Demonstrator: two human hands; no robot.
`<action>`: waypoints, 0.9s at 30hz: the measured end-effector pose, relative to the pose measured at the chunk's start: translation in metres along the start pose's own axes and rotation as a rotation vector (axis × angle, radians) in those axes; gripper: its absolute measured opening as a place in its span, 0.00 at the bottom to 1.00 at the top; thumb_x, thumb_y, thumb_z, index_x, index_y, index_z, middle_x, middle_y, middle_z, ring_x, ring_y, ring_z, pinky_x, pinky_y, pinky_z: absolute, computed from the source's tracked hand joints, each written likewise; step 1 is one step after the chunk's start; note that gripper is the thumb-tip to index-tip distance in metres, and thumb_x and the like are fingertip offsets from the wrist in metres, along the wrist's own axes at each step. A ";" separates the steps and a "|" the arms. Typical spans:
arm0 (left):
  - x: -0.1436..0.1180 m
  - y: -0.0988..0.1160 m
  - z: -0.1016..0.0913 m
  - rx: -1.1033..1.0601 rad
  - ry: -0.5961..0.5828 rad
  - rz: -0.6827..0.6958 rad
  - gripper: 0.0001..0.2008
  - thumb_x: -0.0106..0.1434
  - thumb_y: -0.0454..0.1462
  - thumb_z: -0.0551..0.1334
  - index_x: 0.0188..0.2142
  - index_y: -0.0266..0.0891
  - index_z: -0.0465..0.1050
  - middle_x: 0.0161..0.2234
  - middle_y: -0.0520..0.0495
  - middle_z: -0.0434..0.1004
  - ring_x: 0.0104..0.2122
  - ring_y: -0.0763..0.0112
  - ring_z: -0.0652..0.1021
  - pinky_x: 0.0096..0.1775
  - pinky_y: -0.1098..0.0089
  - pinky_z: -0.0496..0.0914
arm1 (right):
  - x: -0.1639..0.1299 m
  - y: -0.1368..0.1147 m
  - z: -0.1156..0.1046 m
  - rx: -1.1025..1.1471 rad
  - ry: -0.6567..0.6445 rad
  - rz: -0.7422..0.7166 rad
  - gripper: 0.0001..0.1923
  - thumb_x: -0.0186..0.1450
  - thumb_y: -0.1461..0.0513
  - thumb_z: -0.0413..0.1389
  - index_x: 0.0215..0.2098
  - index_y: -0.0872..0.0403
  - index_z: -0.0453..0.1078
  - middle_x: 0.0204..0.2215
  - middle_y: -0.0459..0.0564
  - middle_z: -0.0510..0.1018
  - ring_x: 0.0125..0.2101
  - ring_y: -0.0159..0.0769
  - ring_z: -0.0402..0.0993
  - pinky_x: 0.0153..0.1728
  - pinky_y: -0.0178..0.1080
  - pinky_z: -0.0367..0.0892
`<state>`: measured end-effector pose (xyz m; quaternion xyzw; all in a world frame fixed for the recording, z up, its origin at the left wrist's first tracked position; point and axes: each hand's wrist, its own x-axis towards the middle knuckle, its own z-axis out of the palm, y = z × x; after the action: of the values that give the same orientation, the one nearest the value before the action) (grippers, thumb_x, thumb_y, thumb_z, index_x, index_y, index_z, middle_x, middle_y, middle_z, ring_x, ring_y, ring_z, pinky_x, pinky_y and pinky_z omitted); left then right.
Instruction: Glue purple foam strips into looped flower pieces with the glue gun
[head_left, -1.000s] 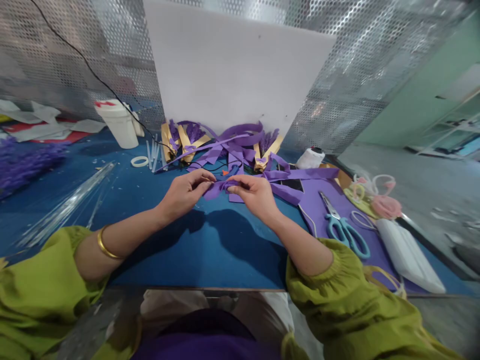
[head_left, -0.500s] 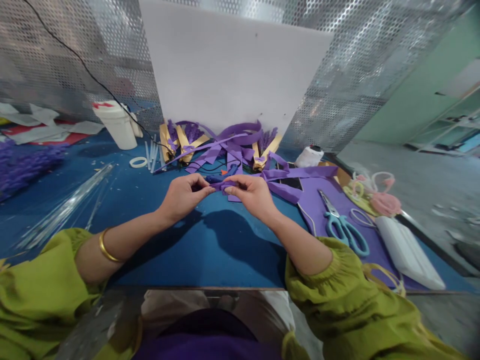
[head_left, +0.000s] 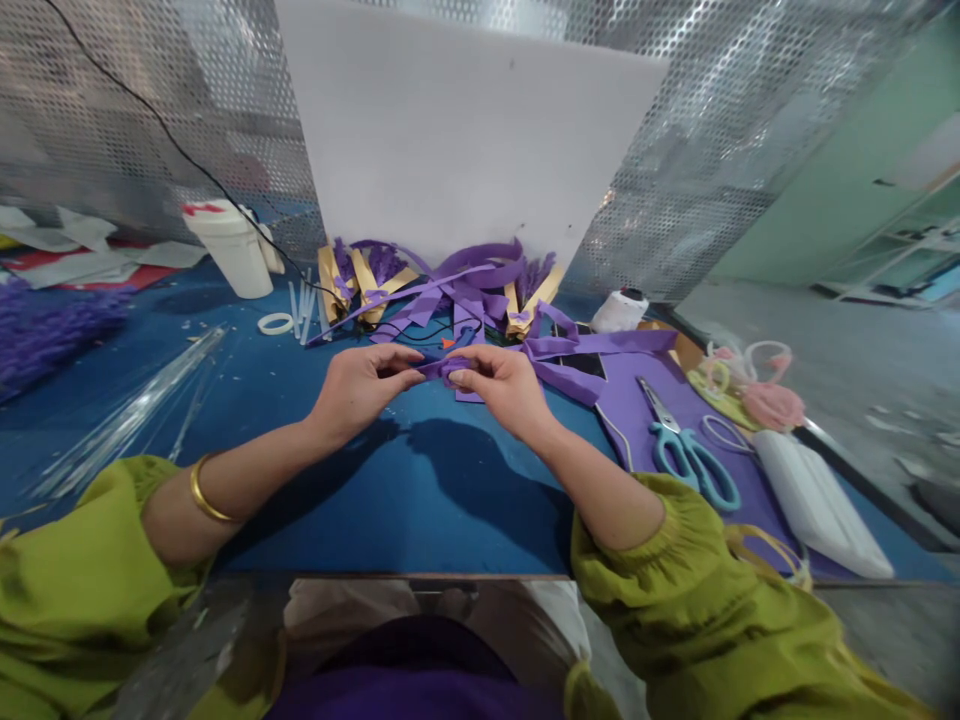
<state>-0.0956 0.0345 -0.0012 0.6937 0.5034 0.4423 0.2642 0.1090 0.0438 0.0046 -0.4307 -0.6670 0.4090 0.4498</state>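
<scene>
Your left hand [head_left: 360, 385] and right hand [head_left: 504, 385] both pinch a small purple foam strip [head_left: 442, 369] just above the blue counter [head_left: 420, 490]; its long axis runs left-right, soft, matte and crumpled

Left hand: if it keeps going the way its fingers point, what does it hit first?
The left hand points rightward at the purple strip it pinches; beyond that, probably the right hand, fingertips nearly meeting.
</scene>
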 end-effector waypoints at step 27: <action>-0.008 0.003 0.005 0.250 -0.070 0.361 0.12 0.66 0.37 0.58 0.39 0.36 0.80 0.34 0.45 0.83 0.33 0.67 0.80 0.36 0.70 0.69 | -0.010 -0.001 0.014 -0.171 -0.053 -0.067 0.07 0.56 0.63 0.63 0.33 0.54 0.72 0.23 0.40 0.73 0.22 0.27 0.61 0.25 0.33 0.57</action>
<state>-0.0908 0.0259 -0.0039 0.8147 0.4125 0.3924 0.1099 0.0977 0.0322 -0.0004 -0.4337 -0.7253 0.3467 0.4070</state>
